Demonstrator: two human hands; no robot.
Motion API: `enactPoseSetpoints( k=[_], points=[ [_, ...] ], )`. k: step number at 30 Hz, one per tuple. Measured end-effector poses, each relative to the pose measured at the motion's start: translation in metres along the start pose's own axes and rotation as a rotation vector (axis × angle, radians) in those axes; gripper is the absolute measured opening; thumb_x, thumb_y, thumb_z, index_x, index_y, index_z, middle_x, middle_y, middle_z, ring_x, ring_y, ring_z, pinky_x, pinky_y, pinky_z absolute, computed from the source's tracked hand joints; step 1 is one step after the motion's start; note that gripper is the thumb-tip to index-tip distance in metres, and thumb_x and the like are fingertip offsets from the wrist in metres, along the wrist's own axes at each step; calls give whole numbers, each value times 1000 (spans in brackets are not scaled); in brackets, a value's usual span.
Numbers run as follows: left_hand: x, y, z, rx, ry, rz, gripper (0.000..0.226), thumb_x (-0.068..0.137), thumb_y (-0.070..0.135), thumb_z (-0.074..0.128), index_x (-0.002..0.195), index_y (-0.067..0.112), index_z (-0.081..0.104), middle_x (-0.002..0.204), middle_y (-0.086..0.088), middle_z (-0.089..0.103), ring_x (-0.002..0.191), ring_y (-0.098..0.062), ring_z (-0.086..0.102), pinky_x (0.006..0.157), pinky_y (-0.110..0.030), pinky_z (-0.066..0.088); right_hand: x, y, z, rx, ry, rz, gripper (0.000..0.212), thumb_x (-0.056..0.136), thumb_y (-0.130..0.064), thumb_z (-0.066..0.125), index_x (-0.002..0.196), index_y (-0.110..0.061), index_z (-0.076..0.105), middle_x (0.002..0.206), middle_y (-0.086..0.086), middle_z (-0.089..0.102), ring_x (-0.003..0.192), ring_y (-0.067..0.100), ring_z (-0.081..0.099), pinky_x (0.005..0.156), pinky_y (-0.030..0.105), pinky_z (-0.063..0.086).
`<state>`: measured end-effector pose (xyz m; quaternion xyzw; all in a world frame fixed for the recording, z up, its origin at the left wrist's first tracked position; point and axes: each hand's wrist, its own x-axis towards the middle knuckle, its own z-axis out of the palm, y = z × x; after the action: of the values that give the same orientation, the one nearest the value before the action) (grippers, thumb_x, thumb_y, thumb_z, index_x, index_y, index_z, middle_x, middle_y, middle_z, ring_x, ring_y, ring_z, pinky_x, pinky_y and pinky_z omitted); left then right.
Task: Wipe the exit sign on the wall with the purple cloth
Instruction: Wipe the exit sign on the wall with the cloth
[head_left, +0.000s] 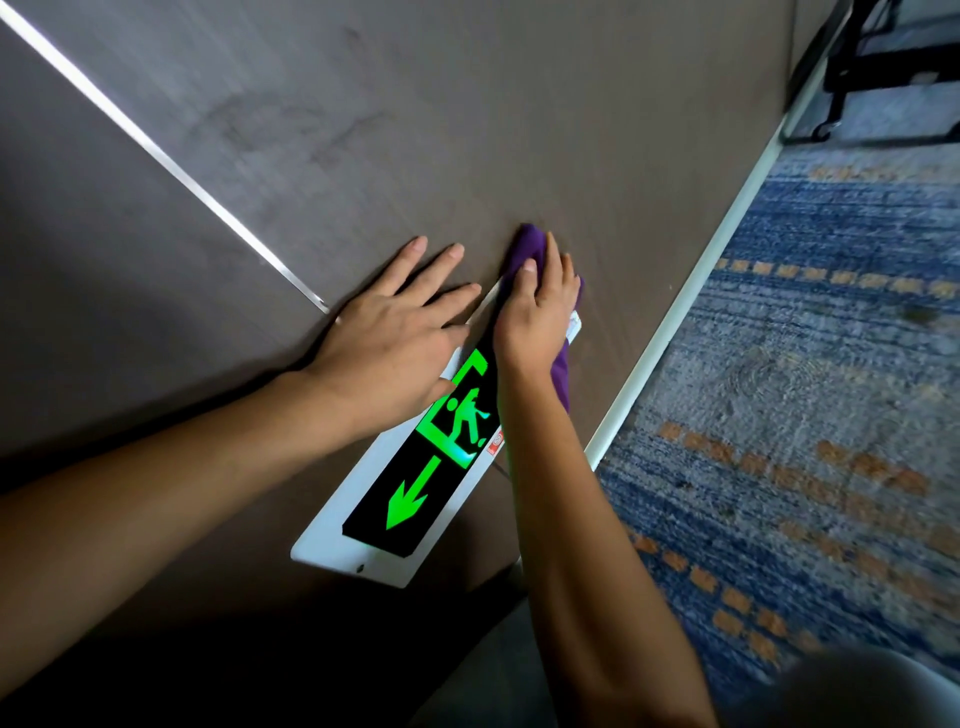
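The exit sign (415, 499) is a white-framed black panel with a glowing green arrow and running figure, mounted low on the grey-brown wall. My right hand (540, 312) presses the purple cloth (527, 244) flat against the sign's far end, and the cloth sticks out past my fingertips and below my wrist. My left hand (384, 338) lies flat with fingers spread, partly on the wall and partly over the sign's upper edge. It holds nothing. The far end of the sign is hidden under both hands.
A thin metal strip (156, 150) runs across the wall panel. A white skirting board (675, 312) meets a blue carpet with orange dashes (805, 415). Black furniture legs (857, 67) stand at the far right on the floor.
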<state>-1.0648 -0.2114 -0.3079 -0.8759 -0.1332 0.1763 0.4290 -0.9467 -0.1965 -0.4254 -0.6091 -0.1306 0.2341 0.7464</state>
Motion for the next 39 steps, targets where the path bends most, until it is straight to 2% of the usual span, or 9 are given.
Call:
enactPoseSetpoints(
  k=[4, 6, 9, 15, 20, 24, 30, 33, 39],
  points=[
    [0, 0, 0, -27, 16, 7, 58, 88, 60, 58, 130, 21, 67, 164, -4, 35, 158, -36, 8, 126, -57, 0, 3, -13, 4, 63, -44, -36, 44, 108, -23, 45, 152, -24, 47, 167, 6, 32, 160, 24, 14, 126, 40, 12],
    [-1, -2, 1, -8, 4, 14, 64, 85, 61, 61, 136, 22, 63, 165, -4, 33, 158, -36, 7, 126, -57, 0, 5, -9, 2, 85, -25, -28, 44, 108, -23, 46, 152, -22, 48, 166, 6, 35, 159, 24, 17, 127, 37, 13],
    [-1, -3, 0, 33, -33, 29, 78, 81, 66, 65, 146, 23, 53, 167, -3, 28, 158, -37, 3, 125, -59, 0, 5, 0, 0, 53, 26, -18, 44, 108, -25, 46, 152, -21, 48, 164, 7, 37, 156, 26, 24, 126, 41, 19],
    [-4, 0, 0, 68, -58, 15, 87, 81, 71, 62, 150, 20, 47, 169, -5, 24, 158, -38, 0, 124, -61, -2, -10, 27, -2, -33, 77, 109, 45, 109, -34, 38, 155, -32, 42, 169, 5, 30, 159, 23, 16, 125, 40, 15],
    [-8, 3, 1, 122, -90, 14, 99, 78, 75, 62, 155, 18, 39, 170, -6, 20, 157, -39, -2, 123, -62, -5, -21, 46, -3, -92, 125, 130, 45, 109, -36, 37, 153, -30, 45, 164, 4, 39, 154, 24, 28, 120, 40, 26],
    [-11, 7, 2, 181, -134, 10, 107, 78, 76, 61, 160, 16, 27, 171, -7, 13, 156, -42, -7, 122, -64, -7, -31, 62, -10, -138, 153, 259, 45, 109, -37, 34, 152, -31, 46, 158, 4, 46, 146, 30, 37, 113, 45, 35],
    [-10, 6, 4, 192, -126, 16, 108, 77, 78, 60, 160, 16, 26, 171, -9, 11, 156, -43, -5, 122, -63, -5, -29, 59, -17, -131, 147, 305, 44, 110, -36, 32, 152, -33, 46, 157, 0, 48, 143, 30, 37, 112, 47, 37],
    [-11, 5, 6, 227, -132, 24, 109, 79, 78, 57, 161, 15, 23, 171, -10, 10, 156, -43, -6, 122, -64, -4, -33, 54, -16, -141, 142, 315, 44, 109, -38, 33, 150, -33, 48, 161, 1, 41, 143, 32, 36, 112, 48, 37],
    [-10, 4, 3, 221, -133, 42, 106, 81, 77, 56, 160, 15, 24, 171, -8, 11, 157, -41, -5, 122, -64, -3, -28, 48, -28, -172, 87, 305, 43, 106, -36, 43, 148, -32, 50, 158, 6, 42, 138, 34, 39, 109, 44, 40]
  ],
)
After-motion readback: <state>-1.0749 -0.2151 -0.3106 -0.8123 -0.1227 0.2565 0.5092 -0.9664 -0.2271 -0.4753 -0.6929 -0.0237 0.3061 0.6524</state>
